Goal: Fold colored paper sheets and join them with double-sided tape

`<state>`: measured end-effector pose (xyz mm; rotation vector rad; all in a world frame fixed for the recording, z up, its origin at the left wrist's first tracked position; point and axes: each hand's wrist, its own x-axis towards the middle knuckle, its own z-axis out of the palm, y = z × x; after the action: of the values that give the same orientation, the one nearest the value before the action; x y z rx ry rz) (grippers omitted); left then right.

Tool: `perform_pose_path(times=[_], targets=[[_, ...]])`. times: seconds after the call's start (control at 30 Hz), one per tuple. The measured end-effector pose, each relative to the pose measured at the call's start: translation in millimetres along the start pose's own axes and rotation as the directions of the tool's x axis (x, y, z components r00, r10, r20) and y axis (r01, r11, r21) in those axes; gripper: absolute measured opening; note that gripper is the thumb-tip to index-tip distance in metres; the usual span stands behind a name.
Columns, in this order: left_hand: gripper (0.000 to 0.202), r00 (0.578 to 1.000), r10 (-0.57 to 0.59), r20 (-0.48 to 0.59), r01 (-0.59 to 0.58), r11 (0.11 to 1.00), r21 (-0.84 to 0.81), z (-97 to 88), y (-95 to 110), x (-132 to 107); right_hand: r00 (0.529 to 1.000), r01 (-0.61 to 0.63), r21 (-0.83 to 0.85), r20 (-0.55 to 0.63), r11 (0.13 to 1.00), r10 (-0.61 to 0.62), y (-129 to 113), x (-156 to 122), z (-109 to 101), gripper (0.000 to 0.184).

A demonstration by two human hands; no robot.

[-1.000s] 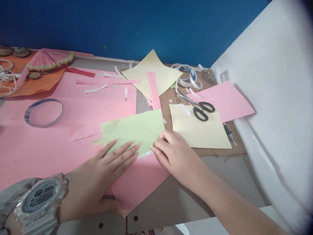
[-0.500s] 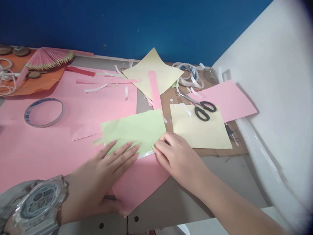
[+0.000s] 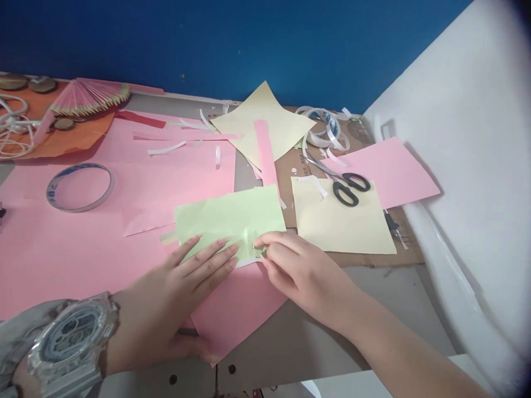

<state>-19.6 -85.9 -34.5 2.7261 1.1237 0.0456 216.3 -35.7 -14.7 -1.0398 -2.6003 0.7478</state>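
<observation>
A light green sheet of paper (image 3: 228,210) lies over pink paper, with a narrow white strip (image 3: 249,262) along its near edge. My left hand (image 3: 182,298) rests flat on the sheet's near left part, fingers stretched out and its thumb over the pink paper. At the near right edge, my right hand (image 3: 298,265) pinches the green sheet between thumb and fingers. The paper bulges and creases beside those fingertips. The right corner of the sheet is hidden under this hand.
Black-handled scissors (image 3: 348,185) lie on a cream sheet (image 3: 340,226) to the right. A tape roll (image 3: 81,209) is on the pink paper at left; more tape (image 3: 327,130) sits at the back. A pleated paper fan (image 3: 91,99) is back left. A white wall (image 3: 477,166) bounds the right side.
My right fingers have shifted slightly inward over the green sheet's near edge, and the paper there now bulges. My left hand stays in place. The view has shifted slightly.
</observation>
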Motion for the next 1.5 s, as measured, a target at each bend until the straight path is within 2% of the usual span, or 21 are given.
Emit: perform_pose_path(times=[0.1,0.27,0.4,0.57,0.67,0.77,0.87,1.0,1.07,1.2,1.33,1.5], targets=[[0.096,1.000,0.009,0.006,-0.009,1.000,-0.026,0.1,-1,0,0.997,-0.079,0.110,0.029,0.991,0.076,-1,2,-5,0.022],[0.094,0.999,0.010,0.033,-0.009,0.999,-0.043,-0.4,-2,0,0.992,-0.126,0.152,0.032,0.980,0.123,-1,3,-7,0.020],[0.094,0.998,0.021,0.054,-0.019,0.999,-0.044,-1.5,-4,-2,0.993,-0.119,0.135,0.030,0.984,0.116,0,2,-5,0.020],[0.095,0.997,0.010,0.074,-0.007,0.999,-0.038,-3.4,-4,-2,0.999,-0.036,0.107,0.013,0.994,0.035,0,1,-6,0.021],[0.095,0.997,0.006,0.078,-0.003,0.999,-0.043,-4.2,-4,-2,0.998,-0.036,0.198,0.050,0.979,0.026,-2,1,-8,0.020],[0.094,0.997,0.017,0.074,-0.013,0.998,-0.054,-4.9,-6,-2,0.983,-0.141,0.242,0.146,0.960,0.108,-5,3,-11,0.018],[0.086,0.998,0.019,0.054,-0.016,0.998,-0.057,-6.6,-5,0,0.962,-0.248,0.204,0.168,0.947,0.216,-8,5,-12,0.019],[0.074,0.999,-0.027,-0.028,0.026,0.999,-0.047,-7.8,7,8,0.962,-0.259,0.172,0.129,0.951,0.239,-10,6,-10,0.021],[0.077,0.998,-0.026,-0.058,0.024,0.999,-0.033,-6.1,14,13,0.969,-0.238,0.168,0.112,0.956,0.222,-11,6,-9,0.021],[0.085,0.999,-0.008,-0.050,0.010,1.000,0.028,0.7,22,18,0.983,-0.169,0.125,0.092,0.978,0.158,-9,5,-9,0.022],[0.090,1.000,-0.015,-0.027,0.016,0.998,0.053,4.0,21,18,0.980,-0.186,0.046,0.088,0.982,0.181,-6,5,-11,0.027],[0.095,1.000,-0.004,-0.026,0.005,1.000,0.004,2.3,19,17,0.980,-0.187,0.017,0.069,0.982,0.185,-2,5,-8,0.027]])
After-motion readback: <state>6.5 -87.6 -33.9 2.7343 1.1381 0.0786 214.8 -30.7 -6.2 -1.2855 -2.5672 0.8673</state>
